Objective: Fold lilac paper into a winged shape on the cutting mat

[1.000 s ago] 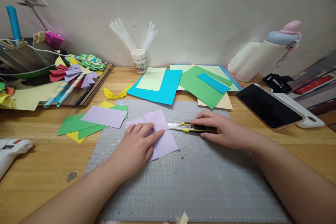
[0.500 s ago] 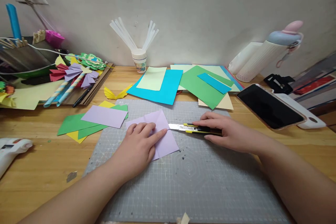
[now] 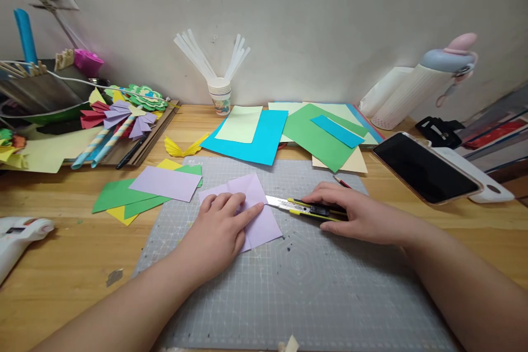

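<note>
Where the wooden tabletop (image 3: 78, 264) meets the left edge of view, a white plastic device (image 3: 20, 239) lies partly cut off. Behind it, striped paper tubes (image 3: 117, 135) rest among paper flowers. Next come green and yellow paper sheets (image 3: 113, 192), overlapped, with a plain lilac paper rectangle (image 3: 165, 182) on top; this pile encroaches on the rear left corner of the grey gridded cutting mat (image 3: 342, 291). Yellow pleated paper wings (image 3: 183, 147) lie just behind. The left hand (image 3: 218, 228) grasps nothing; it lies on the creased lilac paper square (image 3: 266, 225), hiding part of it. The square is on the mat, left of its middle. A stack of printed paper cups (image 3: 221, 100) with white strips and a large blue paper sheet (image 3: 268, 137) occupy the rear. A black-and-yellow cutter with metal blade (image 3: 301, 208) points at the square's right edge, its handle gripped by the right hand (image 3: 357, 212), which partly hides a dark red pencil (image 3: 342, 182). Farther right stand a white ribbed bottle (image 3: 406, 88) and a tilted black-screened phone (image 3: 427, 168).
</note>
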`<state>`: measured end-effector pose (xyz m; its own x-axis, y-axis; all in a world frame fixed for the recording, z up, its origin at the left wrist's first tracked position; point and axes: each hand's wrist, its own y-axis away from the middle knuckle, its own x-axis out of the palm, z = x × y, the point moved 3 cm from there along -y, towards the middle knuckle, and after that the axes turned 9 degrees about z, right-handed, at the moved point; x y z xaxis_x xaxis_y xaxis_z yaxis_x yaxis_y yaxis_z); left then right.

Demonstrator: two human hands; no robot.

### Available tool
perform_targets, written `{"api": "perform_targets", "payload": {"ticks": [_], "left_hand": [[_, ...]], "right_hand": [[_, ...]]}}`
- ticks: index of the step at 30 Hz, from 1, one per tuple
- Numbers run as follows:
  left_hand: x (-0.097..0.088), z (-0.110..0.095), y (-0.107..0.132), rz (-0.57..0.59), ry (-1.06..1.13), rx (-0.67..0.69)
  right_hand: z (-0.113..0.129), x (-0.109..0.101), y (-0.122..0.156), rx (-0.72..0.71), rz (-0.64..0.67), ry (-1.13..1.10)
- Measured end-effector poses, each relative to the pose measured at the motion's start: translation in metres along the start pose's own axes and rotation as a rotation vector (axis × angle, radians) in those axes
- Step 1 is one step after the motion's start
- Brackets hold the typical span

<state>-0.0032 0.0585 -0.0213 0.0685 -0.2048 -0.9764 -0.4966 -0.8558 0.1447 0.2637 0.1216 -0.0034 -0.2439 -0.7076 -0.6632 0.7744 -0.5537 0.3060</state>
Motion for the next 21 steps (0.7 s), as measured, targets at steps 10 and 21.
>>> {"api": "perform_targets", "payload": {"ticks": [10,21], "left_hand": [[-0.002,-0.001,-0.001,-0.026,-0.013,0.002],[-0.010,0.004,0.005,-0.123,-0.003,0.070]], "right_hand": [[0.002,0.003,0.000,0.034,0.058,-0.009],[0.002,0.004,-0.001,-0.014,0.017,0.002]]}}
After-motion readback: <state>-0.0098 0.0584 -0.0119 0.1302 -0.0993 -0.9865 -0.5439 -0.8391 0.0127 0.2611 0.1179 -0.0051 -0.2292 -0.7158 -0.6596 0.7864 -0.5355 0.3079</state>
